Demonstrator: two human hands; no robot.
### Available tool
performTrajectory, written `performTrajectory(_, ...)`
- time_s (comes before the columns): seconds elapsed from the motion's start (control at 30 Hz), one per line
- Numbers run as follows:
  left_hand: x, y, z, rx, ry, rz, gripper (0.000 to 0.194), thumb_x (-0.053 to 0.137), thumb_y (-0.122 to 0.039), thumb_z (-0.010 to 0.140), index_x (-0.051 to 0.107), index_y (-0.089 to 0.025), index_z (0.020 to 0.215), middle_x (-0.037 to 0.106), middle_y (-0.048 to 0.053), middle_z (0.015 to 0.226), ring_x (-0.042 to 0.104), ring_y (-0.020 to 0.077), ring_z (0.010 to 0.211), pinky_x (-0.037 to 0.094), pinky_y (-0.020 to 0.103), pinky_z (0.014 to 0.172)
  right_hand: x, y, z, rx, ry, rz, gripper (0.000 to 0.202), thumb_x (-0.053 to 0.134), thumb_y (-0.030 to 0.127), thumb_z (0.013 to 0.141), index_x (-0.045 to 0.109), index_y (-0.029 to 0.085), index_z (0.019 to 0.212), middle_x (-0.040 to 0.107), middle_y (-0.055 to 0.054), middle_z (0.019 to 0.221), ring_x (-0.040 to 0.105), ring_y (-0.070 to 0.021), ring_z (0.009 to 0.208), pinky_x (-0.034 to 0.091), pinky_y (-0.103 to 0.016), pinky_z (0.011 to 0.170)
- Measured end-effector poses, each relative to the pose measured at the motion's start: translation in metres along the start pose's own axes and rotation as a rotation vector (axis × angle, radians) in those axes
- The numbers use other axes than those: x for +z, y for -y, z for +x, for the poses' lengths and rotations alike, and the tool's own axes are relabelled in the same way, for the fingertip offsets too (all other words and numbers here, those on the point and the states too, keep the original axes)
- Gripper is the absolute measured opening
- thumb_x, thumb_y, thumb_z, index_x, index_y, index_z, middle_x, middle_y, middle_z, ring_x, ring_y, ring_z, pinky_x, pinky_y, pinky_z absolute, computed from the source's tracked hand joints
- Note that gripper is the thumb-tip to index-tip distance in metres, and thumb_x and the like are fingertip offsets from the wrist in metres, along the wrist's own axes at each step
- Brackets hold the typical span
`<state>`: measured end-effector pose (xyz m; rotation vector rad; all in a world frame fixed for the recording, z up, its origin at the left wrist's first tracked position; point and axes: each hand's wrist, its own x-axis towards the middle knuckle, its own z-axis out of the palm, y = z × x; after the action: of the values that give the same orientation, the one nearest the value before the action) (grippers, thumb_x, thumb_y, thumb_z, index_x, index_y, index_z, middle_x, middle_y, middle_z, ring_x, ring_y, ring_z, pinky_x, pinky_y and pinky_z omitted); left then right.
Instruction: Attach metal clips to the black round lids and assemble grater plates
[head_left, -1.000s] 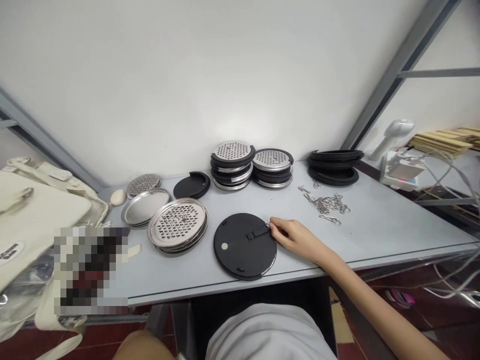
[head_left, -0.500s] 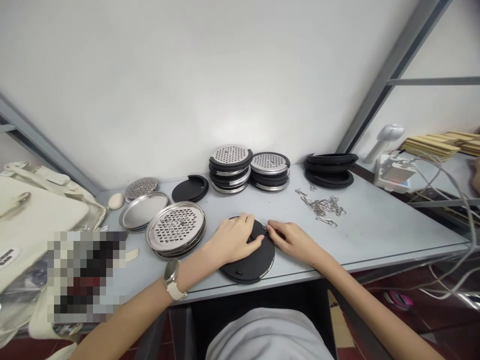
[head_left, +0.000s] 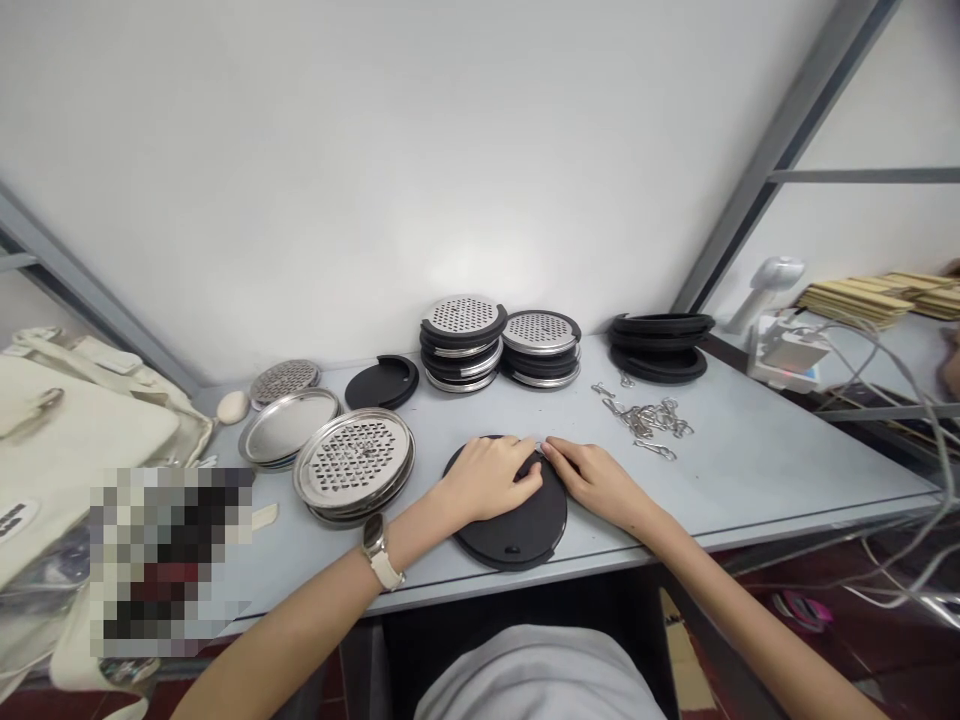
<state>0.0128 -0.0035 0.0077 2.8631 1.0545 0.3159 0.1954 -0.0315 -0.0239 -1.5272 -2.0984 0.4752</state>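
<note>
A round black disc-shaped holder (head_left: 517, 525) lies at the front edge of the table, with a small hole near its front rim. Across its far half rests my left hand (head_left: 489, 478), fingers curled over the far side, thumb spread on the surface. At the disc's far right edge my right hand (head_left: 592, 475) is closed in a pinch. A bit of metal clip (head_left: 539, 447) shows at its fingertips, mostly hidden. A pile of loose metal clips (head_left: 651, 418) lies to the right, beyond that hand.
Round perforated metal grater plates (head_left: 356, 462) are stacked at left beside plain metal discs (head_left: 289, 428). Behind stand stacks of graters in black holders (head_left: 463, 345), a black holder (head_left: 379, 383) and more black holders (head_left: 660, 350). A cream bag (head_left: 82, 420) crowds the left edge.
The disc has turned, its small hole shifting right. Both hands have moved slightly right with it, and the clip at the right fingertips is more hidden.
</note>
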Motion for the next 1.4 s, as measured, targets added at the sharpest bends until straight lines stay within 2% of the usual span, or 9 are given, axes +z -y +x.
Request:
performTrajectory(0.23,0.0005,0.0022,-0.0003,0.028,0.007,0.014,0.021,0.042,-0.034,0.090,0.057,-0.021,0.094,0.068,0.003,0.081,0.064,0.0208,0.071,0.042,0.030,0.061,-0.0033,0.0012,-0.0003,-0.022,0.041,0.030,0.036,0.028,0.034,0.098,0.047,0.021,0.070,0.057,0.000,0.061,0.053,-0.0159,0.057,0.035,-0.025,0.058)
performTrajectory(0.4,-0.0008,0.0019,-0.0013,-0.002,0.011,0.017,0.020,0.043,-0.037,0.089,0.054,-0.021,0.088,0.068,0.002,0.080,0.064,0.0204,0.071,0.041,0.029,0.059,-0.0034,0.0006,-0.0005,-0.024,0.052,0.007,0.036,0.029,0.031,0.097,0.048,0.020,0.068,0.058,-0.001,0.062,0.052,-0.0156,0.056,0.034,-0.025,0.057)
performTrajectory(0.6,-0.0044,-0.0014,-0.0025,-0.061,0.025,0.005,0.021,0.044,-0.036,0.088,0.045,-0.021,0.103,0.067,0.003,0.080,0.065,0.0227,0.071,0.043,0.030,0.062,-0.0015,0.0000,-0.0021,-0.025,0.040,-0.038,0.031,0.034,0.027,0.093,0.046,0.020,0.066,0.055,0.000,0.059,0.048,-0.0141,0.053,0.031,-0.024,0.053)
performTrajectory(0.8,-0.0045,-0.0011,-0.0024,-0.041,0.020,0.000,0.022,0.042,-0.036,0.089,0.043,-0.020,0.104,0.067,0.004,0.079,0.065,0.0240,0.072,0.045,0.032,0.062,-0.0007,-0.0004,-0.0021,-0.050,0.039,-0.029,0.032,0.028,0.030,0.097,0.047,0.021,0.073,0.056,0.000,0.062,0.051,-0.0153,0.055,0.034,-0.025,0.057)
performTrajectory(0.93,-0.0043,0.0000,-0.0029,-0.019,0.010,-0.005,0.022,0.042,-0.035,0.089,0.044,-0.020,0.105,0.067,0.003,0.080,0.065,0.0235,0.072,0.045,0.031,0.062,-0.0010,-0.0015,-0.0019,-0.054,0.058,0.000,0.032,0.027,0.031,0.098,0.051,0.021,0.080,0.061,-0.002,0.068,0.056,-0.0164,0.060,0.037,-0.025,0.060)
performTrajectory(1.13,-0.0058,-0.0001,-0.0023,0.013,0.037,-0.034,0.019,0.042,-0.032,0.089,0.048,-0.022,0.104,0.067,0.004,0.090,0.065,0.0212,0.078,0.045,0.030,0.065,-0.0002,-0.0025,-0.0015,-0.055,0.052,-0.012,0.029,0.032,0.028,0.095,0.054,0.020,0.077,0.063,-0.003,0.068,0.054,-0.0158,0.057,0.037,-0.025,0.058)
performTrajectory(1.4,-0.0052,0.0008,-0.0017,0.036,0.028,-0.072,0.016,0.042,-0.030,0.089,0.050,-0.021,0.100,0.066,0.003,0.088,0.064,0.0198,0.077,0.044,0.029,0.065,0.0007,-0.0020,-0.0032,-0.049,0.033,0.004,0.023,0.033,0.028,0.094,0.046,0.021,0.075,0.054,0.001,0.062,0.048,-0.0143,0.053,0.033,-0.024,0.055)
